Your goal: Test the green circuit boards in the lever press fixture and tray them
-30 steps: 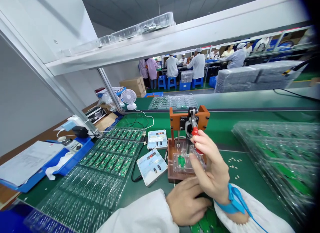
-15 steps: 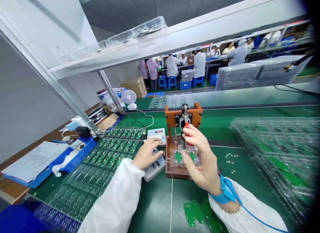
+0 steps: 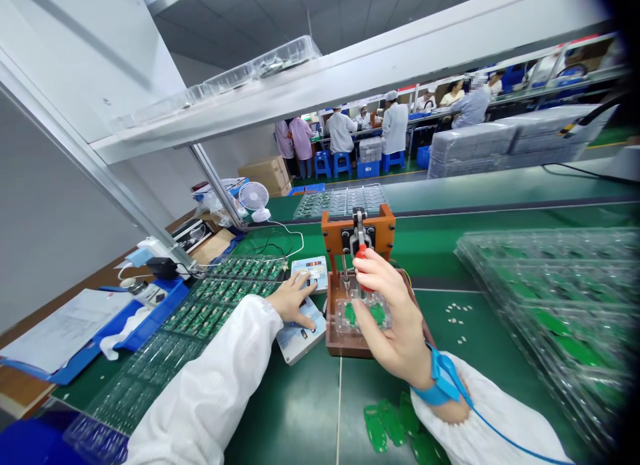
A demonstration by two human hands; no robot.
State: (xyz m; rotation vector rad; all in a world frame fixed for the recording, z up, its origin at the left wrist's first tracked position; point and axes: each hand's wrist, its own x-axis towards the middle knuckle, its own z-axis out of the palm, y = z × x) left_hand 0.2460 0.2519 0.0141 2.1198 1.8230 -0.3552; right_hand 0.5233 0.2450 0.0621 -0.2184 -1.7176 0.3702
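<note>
My right hand (image 3: pixel 393 322), wearing a blue wrist strap (image 3: pixel 440 378), has its fingers curled round the red handle (image 3: pixel 362 253) of a toggle clamp on an orange-brown test fixture (image 3: pixel 384 228). Small green circuit boards (image 3: pixel 376 312) sit under a clear plate in the fixture's base, partly hidden by my thumb. My left hand (image 3: pixel 291 298) is spread palm down over two pale control boxes beside the fixture. Its fingertips rest at the rear box (image 3: pixel 320 278), which has a red digital display. The thumb lies over the front box (image 3: pixel 300 345).
Clear trays of circuit boards (image 3: pixel 235 285) lie on the left. Stacked trays with green boards (image 3: pixel 555 318) stand on the right. Loose green boards (image 3: pixel 385 422) and tiny pale pieces (image 3: pixel 457 312) lie on the bench. A fan (image 3: pixel 254 197) stands behind; people work farther back.
My left fingers have spread wider, and the thumb has come down over the front control box. My right hand stays on the red handle. The whole view has shifted slightly.
</note>
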